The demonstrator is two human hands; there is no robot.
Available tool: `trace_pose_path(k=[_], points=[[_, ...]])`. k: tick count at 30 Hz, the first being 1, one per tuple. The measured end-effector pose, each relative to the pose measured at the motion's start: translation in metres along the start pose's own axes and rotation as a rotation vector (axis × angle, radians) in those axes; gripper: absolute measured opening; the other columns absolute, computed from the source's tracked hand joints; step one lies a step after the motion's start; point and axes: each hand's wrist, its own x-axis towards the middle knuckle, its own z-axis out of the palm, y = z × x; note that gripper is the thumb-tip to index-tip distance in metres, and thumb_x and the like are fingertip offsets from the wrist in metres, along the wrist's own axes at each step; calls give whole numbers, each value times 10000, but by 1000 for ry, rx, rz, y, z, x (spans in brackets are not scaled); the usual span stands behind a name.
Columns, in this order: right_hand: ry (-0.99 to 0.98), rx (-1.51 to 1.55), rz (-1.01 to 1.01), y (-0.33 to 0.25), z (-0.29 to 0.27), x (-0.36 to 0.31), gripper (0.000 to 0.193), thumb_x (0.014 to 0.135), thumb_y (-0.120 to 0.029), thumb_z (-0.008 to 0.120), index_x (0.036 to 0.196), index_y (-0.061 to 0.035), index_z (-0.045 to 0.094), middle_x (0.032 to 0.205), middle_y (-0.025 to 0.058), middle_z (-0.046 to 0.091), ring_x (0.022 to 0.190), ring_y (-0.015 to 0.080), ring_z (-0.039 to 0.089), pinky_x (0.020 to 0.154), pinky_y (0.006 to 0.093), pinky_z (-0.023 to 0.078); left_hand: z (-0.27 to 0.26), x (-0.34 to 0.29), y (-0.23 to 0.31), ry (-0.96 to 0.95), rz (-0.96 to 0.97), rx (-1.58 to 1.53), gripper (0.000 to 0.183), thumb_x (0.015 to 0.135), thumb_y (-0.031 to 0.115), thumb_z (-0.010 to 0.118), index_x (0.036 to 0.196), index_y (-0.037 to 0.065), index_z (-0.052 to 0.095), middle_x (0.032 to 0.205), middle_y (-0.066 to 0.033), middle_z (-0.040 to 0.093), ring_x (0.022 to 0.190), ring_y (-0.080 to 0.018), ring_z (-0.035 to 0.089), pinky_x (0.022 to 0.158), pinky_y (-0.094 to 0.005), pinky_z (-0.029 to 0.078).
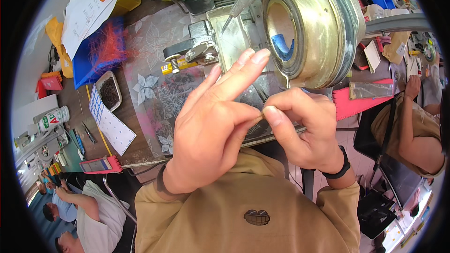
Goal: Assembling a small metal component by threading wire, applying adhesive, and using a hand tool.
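Both my hands meet in front of the machine, fingertips nearly touching. My left hand (208,124) pinches with thumb and index finger while its other fingers stretch up toward the machine. The right hand (307,129) is closed too, thumb pressed against the curled index finger. Whatever lies between the fingertips is too small to name. Beyond them stands the machine's wide brass-coloured ring (323,28), with a blue piece (282,47) inside its opening. Left of the ring are a thin pointed metal arm (228,22) and a clamp with a spring (176,63).
A blue tray (84,68) with red threads and a white dish (117,77) of dark bits lie left. A patterned sheet (112,119) and pliers (88,132) are nearer. A red board (361,97) lies right. Other people sit on both sides.
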Motion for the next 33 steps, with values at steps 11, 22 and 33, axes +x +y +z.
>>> trace_pose_path(k=[11,22,33], points=[[202,168,116,-5,7,-3,134,838,23,699,968,-8,715,728,47,695,504,101,597,474,237,436,0,-1,-3,68,31,15,133,902,8,646,970,26,533,1362,-332,543,1339,-436,495,1121,-486,364],[85,-298,-342,15,1,-7,376,741,-106,774,1110,-87,700,579,-44,450,454,110,453,416,280,284,-6,2,1,40,-46,-39,97,931,60,619,946,20,531,1354,-329,554,1343,-407,499,1122,-465,350],[-51,-387,-273,5,-9,1,284,719,-55,809,987,-59,714,575,-2,505,465,161,500,448,315,319,-8,4,1,33,-53,-18,67,913,24,613,928,13,548,1313,-295,592,1322,-400,519,1108,-463,367]])
